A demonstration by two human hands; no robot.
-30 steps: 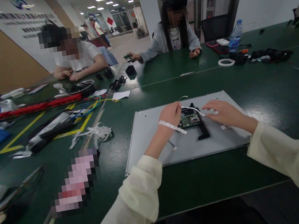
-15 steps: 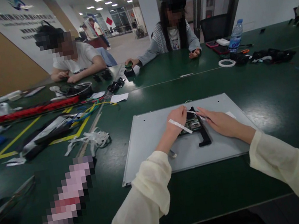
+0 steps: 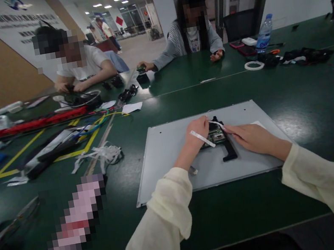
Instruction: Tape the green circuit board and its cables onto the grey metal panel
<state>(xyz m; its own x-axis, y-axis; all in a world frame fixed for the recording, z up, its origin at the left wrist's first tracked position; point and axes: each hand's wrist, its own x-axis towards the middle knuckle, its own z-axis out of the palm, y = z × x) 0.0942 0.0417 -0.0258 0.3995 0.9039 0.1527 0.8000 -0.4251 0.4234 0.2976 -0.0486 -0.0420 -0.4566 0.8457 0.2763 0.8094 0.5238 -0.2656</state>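
The right hand [image 3: 249, 137] has drawn nearer the left hand [image 3: 199, 132]. By the near edge of the table [image 3: 228, 213] lies a grey panel [image 3: 161, 165], bearing a black frame [image 3: 231, 150] toward its far edge; above it both hands pinch a white strip [image 3: 215, 122].

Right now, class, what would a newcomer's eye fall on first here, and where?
Probably the left hand and right hand, holding a white strip by the circuit board on the pale panel in front. Next, the long red strip at left and the blue-capped bottle standing far right.
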